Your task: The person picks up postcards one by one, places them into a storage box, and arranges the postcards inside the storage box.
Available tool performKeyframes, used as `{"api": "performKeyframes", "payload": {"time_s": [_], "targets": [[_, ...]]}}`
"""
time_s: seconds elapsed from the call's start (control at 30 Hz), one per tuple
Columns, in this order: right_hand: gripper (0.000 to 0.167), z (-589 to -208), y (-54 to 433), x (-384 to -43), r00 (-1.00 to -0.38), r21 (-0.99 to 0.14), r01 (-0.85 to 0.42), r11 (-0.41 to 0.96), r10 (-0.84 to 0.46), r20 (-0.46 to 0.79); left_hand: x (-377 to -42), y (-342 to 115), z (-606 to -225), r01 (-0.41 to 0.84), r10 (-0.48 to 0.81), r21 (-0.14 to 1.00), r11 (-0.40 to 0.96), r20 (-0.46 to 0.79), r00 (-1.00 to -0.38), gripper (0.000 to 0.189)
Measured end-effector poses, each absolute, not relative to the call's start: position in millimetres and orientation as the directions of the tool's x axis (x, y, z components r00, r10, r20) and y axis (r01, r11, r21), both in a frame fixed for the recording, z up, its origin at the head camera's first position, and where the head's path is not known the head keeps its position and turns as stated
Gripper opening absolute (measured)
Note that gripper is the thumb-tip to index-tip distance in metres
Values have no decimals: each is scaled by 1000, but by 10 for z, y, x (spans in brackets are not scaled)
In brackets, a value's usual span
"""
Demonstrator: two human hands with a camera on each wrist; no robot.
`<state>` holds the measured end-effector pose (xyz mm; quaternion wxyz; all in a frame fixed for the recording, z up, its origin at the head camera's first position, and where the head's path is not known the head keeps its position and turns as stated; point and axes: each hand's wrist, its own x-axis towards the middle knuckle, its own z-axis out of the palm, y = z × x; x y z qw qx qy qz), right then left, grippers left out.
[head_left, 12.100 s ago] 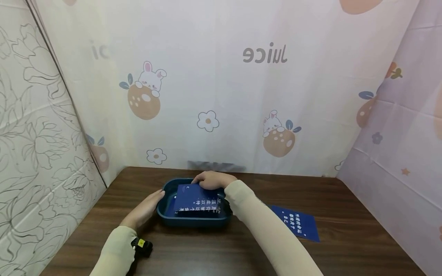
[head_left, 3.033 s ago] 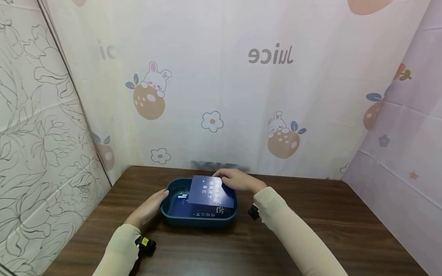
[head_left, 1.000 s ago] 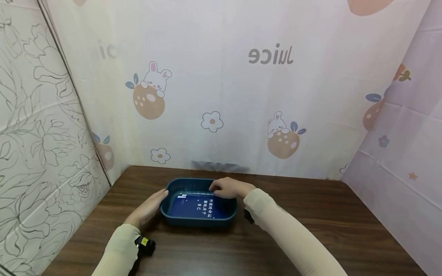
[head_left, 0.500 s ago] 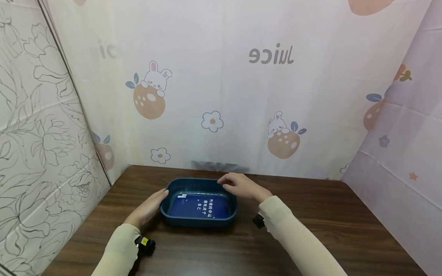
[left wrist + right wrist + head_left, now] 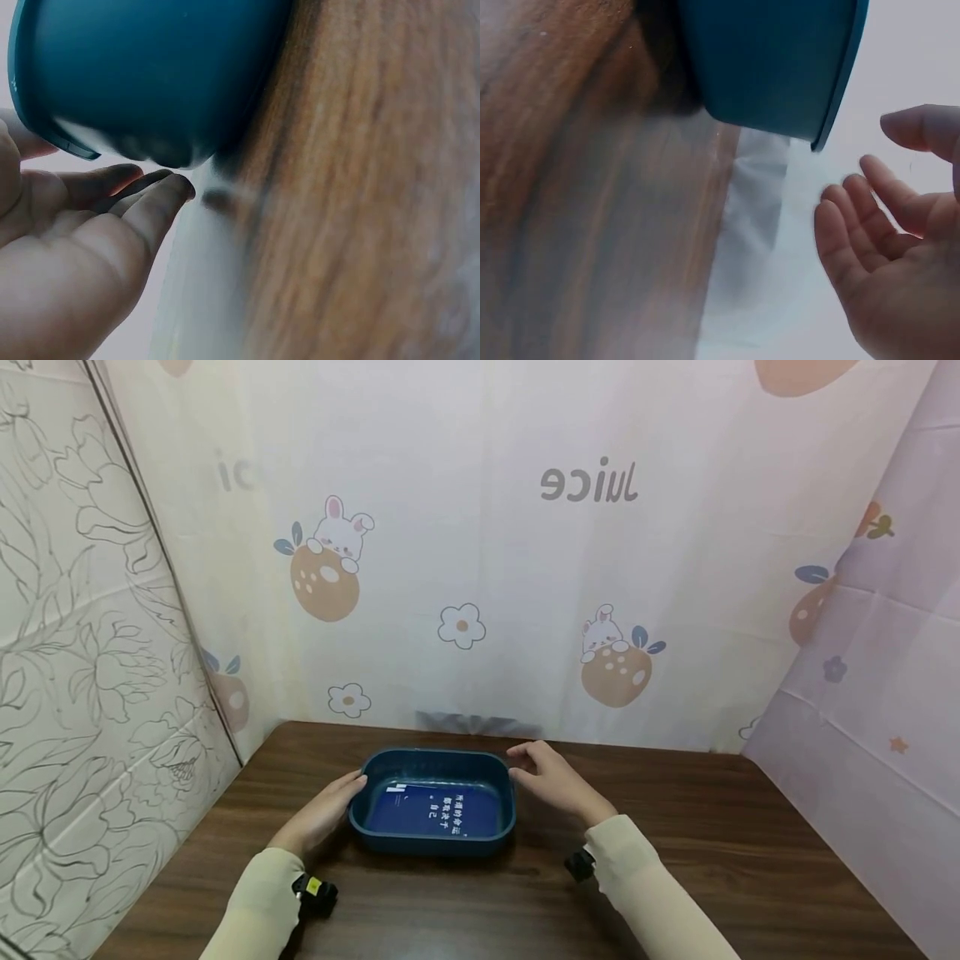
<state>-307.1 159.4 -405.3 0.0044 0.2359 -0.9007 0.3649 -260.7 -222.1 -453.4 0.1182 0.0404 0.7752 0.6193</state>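
A dark teal, rounded rectangular box (image 5: 431, 845) stands on the table. Inside it lies a blue card with white characters (image 5: 420, 810); anything beneath it is hidden. My left hand (image 5: 321, 814) rests against the box's left end, its fingers fairly straight. In the left wrist view that hand's fingers lie beside the outer wall of the box (image 5: 150, 75), one digit passing behind the rim. My right hand (image 5: 555, 781) hovers just beyond the box's right end, fingers loosely bent and holding nothing. The right wrist view shows a gap between the fingers and the box (image 5: 772, 60).
The brown wood-grain table (image 5: 465, 910) runs back to a patterned curtain (image 5: 487, 543). More curtain hangs on both sides. A black device (image 5: 317, 893) is strapped to the left wrist, another (image 5: 579, 864) to the right.
The blue card that lay right of the box, later held above it by my right hand, is now inside. My right hand has since let go and drawn back rightward. The left hand stays put.
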Motion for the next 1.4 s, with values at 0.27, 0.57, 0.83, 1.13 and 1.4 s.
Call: {"api": "performKeyframes", "payload": {"time_s": [0.27, 0.57, 0.83, 1.13, 1.4], "targets": [[47, -4148, 1682, -3010, -912, -724, -290, 626, -411, 10, -2612, -2236, -4527, -95, 192, 967, 235, -142, -971, 67], [54, -4182, 1679, -2979, -890, -790, -243, 563, -453, -50, -2622, -2267, -4522, -81, 208, 971, 224, -128, -970, 65], [55, -4245, 1679, -3013, -869, -868, -199, 454, -492, -58, -2622, -2345, -4525, -73, 255, 974, 212, -128, -959, 65], [55, -4252, 1721, -3043, -869, -904, -148, 400, -490, -75, -2603, -2310, -4493, -50, 275, 976, 210, -108, -955, 62], [55, -4242, 1913, -2991, -885, -901, -123, 416, -458, -90, -2580, -2131, -4503, -44, 266, 968, 248, -111, -957, 63]]}}
